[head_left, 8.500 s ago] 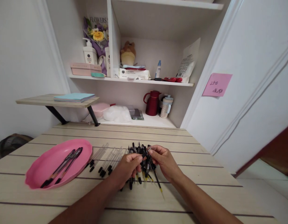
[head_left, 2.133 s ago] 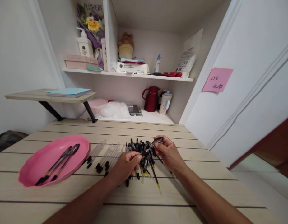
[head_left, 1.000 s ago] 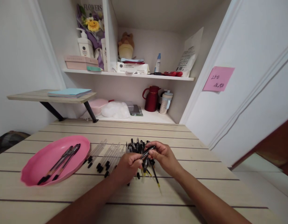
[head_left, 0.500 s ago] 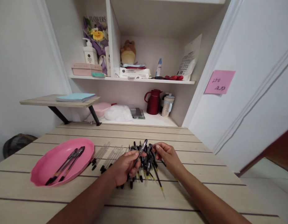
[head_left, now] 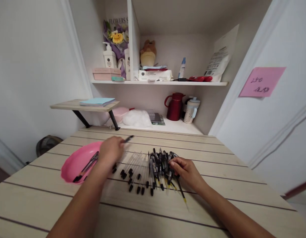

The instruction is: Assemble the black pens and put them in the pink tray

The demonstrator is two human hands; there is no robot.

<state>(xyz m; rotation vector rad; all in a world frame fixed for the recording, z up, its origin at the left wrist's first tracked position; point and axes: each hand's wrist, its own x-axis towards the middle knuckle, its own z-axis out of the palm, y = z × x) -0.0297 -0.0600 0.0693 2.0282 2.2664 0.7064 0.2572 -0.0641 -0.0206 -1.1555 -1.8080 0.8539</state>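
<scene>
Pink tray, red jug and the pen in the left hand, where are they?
Pink tray (head_left: 76,159): head view, on its bare inside.
Red jug (head_left: 175,109): head view, on its body.
Held pen (head_left: 129,138): head view, on its dark protruding end.

One head-worn camera looks forward and down over the table (head_left: 148,219); the left hand (head_left: 111,152) and right hand (head_left: 185,169) are near, the shelf (head_left: 192,83) farther off.

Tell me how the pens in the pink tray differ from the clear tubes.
The pens look mostly dark with orange near one end; the tubes are see-through. The pens lie in the pink tray; the tubes lie on the table. Both are slender with black ends.
</scene>
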